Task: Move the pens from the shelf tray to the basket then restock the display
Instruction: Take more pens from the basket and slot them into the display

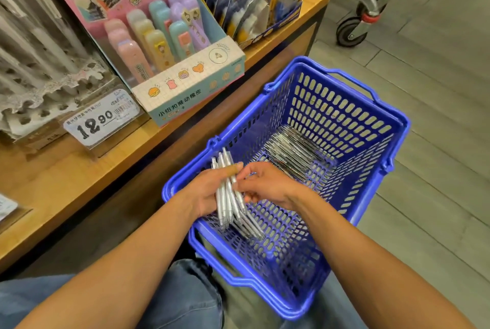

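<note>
A blue plastic basket [381, 127] stands on the floor beside the wooden shelf. My left hand [209, 191] grips a bundle of several white pens [228, 196] over the basket's near left corner, tips pointing down into it. My right hand [267, 183] touches the same bundle from the right, fingers pinching at the pens. A heap of wrapped pens [294, 151] lies on the basket floor toward the far side. The white perforated pen tray [39, 82] sits on the shelf at the far left, with clear pens standing behind it.
A price tag reading 12.90 [103, 116] stands before the tray. A pink and mint eraser display box [169, 37] and a box of carded packs [254, 2] sit on the wooden shelf [66, 169]. A trolley wheel [350, 29] is at top right. My jeans-clad knees are below.
</note>
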### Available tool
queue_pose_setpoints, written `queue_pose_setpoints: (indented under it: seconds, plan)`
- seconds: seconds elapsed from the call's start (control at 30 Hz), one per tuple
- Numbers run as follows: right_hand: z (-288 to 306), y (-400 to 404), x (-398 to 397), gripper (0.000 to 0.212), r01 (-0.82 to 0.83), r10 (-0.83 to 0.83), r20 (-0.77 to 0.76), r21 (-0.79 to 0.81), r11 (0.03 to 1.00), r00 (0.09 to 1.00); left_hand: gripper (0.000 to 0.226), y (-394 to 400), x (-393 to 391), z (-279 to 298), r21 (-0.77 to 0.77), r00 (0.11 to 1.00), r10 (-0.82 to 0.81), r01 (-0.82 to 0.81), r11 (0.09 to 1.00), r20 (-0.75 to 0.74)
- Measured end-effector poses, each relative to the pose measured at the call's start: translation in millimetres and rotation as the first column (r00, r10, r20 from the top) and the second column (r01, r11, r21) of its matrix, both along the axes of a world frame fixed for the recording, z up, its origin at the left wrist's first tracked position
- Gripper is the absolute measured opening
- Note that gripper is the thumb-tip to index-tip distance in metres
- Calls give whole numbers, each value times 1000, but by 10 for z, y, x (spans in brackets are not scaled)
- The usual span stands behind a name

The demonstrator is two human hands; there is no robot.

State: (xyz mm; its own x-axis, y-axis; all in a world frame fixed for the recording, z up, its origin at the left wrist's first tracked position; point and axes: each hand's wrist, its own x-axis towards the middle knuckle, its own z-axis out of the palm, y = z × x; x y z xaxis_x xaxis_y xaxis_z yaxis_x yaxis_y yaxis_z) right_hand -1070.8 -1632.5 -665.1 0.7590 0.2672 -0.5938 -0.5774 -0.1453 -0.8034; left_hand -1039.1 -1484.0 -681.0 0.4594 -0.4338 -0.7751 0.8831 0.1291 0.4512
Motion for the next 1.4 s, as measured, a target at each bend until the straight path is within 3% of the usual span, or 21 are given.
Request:
queue_pose_setpoints:
  seconds: [0.1,0.17,0.2,0.23,0.3,0.4,0.5,0.7,0.8,0.87,0.97,1.07,1.17,1.27,1.33,1.4]
  plan:
    - [-91,16,55,14,-80,81,-9,41,996,997,21,6,-2,3,62,999,-18,16,998,30]
    - [-191,-107,146,8,-142,156,-124,116,983,980,6,13,24,-24,210,996,-39,21,978,81]
    - [-277,-172,190,8,-154,173,-190,111,982,966,10,16,38,-53,276,994,-48,20,961,95]
    - [-404,-217,230,9,-163,169,-246,46,986,955,17,12,51,-78,311,994,-52,19,950,97]
    - [-725,-194,271,12,-273,198,-276,-268,924,940,22,9,64,-113,319,995,-46,16,948,86]
    - [-1173,26,197,17,-466,381,-283,-667,581,880,20,31,82,-158,299,996,-38,14,954,76]
    - [-1471,168,40,6,-499,431,-304,-725,475,850,17,42,91,-179,271,997,-23,2,963,72]
    - [-1686,226,-135,15,-438,434,-241,-782,444,868,14,57,86,-170,267,998,-22,6,964,58]
    - [-1564,148,-38,13,-458,379,-290,-736,498,879,10,54,89,-175,274,997,-28,9,962,66]
    - [-1390,44,95,22,-378,239,-295,-667,642,925,7,44,82,-169,291,997,-35,13,957,70]
    - [-945,-120,227,12,-153,5,-297,-476,866,955,7,17,60,-165,324,997,-50,27,946,64]
    - [-449,-212,242,6,-57,-5,-239,-252,966,971,17,20,50,-155,315,996,-64,42,948,60]
    - [-86,-172,220,7,-2,-3,-142,-31,1000,990,31,25,56,-115,253,997,-55,38,967,61]
    - [15,-7,151,14,-14,10,-49,-82,997,999,57,9,51,-110,172,997,-23,11,985,72]
    - [-15,54,114,11,-33,31,-40,-43,999,999,47,8,55,-129,128,998,-18,10,992,63]
    - [-82,-14,131,9,-60,63,-92,43,997,994,22,8,72,-154,165,997,-28,16,986,71]
